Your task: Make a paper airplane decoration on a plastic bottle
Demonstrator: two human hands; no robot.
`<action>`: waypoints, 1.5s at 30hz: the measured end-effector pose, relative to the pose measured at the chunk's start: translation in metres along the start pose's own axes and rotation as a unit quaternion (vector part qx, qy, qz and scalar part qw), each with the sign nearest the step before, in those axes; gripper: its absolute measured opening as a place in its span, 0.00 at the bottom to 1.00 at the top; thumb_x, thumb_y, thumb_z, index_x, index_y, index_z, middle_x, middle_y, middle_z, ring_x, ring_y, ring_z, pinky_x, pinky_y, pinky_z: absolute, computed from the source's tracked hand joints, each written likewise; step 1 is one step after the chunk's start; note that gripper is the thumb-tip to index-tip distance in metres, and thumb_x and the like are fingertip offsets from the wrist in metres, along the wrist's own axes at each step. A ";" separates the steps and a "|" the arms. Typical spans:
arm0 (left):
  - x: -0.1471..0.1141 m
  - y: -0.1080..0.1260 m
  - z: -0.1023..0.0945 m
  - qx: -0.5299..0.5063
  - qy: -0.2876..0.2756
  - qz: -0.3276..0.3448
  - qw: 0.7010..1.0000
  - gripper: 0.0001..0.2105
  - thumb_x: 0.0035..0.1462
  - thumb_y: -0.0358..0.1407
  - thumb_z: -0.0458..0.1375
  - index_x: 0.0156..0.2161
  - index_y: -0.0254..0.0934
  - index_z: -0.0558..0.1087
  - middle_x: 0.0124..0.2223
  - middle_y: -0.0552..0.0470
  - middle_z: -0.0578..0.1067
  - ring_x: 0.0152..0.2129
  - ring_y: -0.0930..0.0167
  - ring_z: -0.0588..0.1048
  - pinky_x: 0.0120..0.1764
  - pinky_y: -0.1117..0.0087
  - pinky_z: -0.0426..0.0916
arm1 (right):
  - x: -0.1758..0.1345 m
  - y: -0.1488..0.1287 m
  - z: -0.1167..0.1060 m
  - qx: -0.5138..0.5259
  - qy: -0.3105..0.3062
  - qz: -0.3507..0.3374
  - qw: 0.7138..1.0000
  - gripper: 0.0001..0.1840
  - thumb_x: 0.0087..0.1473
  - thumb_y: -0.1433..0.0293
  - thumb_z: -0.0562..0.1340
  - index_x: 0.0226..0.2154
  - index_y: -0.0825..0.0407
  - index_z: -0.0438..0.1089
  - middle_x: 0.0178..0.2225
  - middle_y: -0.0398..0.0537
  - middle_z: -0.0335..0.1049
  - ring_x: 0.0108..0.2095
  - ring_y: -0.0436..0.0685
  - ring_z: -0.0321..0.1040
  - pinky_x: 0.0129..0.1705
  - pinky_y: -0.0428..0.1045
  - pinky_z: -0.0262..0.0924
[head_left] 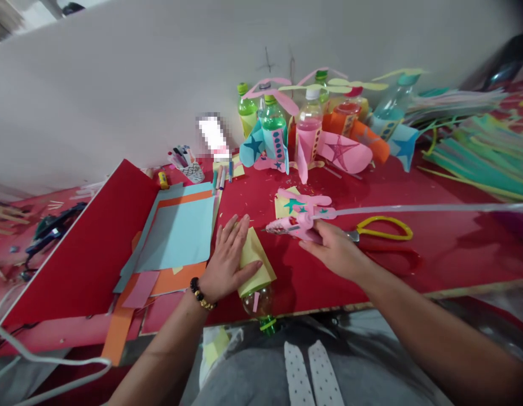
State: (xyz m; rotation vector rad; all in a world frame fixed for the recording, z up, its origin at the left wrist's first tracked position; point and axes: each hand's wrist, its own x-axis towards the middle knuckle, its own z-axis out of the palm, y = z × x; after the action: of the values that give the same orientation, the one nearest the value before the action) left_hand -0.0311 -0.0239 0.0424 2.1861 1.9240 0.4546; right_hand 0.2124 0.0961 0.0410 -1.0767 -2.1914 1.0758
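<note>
My left hand (231, 256) lies flat with fingers stretched over yellow paper (259, 262) wrapped round a clear plastic bottle (261, 301). The bottle lies on its side, its green cap (268, 325) toward me and a small pink strip on its neck. In my right hand (335, 248) is a pink glue gun (293, 224), its nozzle pointing left toward the yellow paper. Just behind the gun are pink paper pieces with green stars (307, 202) on a yellow sheet. Scissors (383, 228) with a yellow handle lie by my right wrist.
Several decorated bottles (310, 127) with paper propellers stand along the wall. Light-blue and orange paper sheets (180, 231) lie left, beside a red board (92, 242). A pen cup (194, 172) stands behind. Coloured strips (489, 152) are piled right; a pale strip (426, 208) crosses the table.
</note>
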 end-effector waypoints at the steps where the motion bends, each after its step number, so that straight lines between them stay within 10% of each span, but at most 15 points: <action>1: 0.000 0.000 0.000 0.000 0.001 0.001 1.000 0.41 0.61 0.48 0.53 0.69 0.45 0.31 0.71 0.48 0.43 0.67 0.57 0.40 0.65 0.48 0.40 | 0.005 -0.002 0.004 -0.010 -0.007 -0.005 1.000 0.15 0.52 0.70 0.61 0.44 0.52 0.69 0.39 0.50 0.75 0.39 0.59 0.72 0.41 0.51 0.63; 45: 0.001 0.001 0.001 0.005 0.005 0.009 1.000 0.41 0.61 0.49 0.53 0.69 0.46 0.31 0.70 0.47 0.44 0.67 0.56 0.40 0.65 0.47 0.40 | 0.056 -0.024 0.027 -0.107 -0.111 -0.022 0.988 0.21 0.54 0.74 0.60 0.51 0.54 0.66 0.46 0.56 0.74 0.45 0.62 0.71 0.44 0.51 0.60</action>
State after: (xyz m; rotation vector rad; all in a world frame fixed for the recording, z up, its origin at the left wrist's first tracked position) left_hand -0.0301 -0.0228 0.0422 2.2126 1.9183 0.4591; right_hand 0.1507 0.1200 0.0484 -1.0329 -2.5431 0.9999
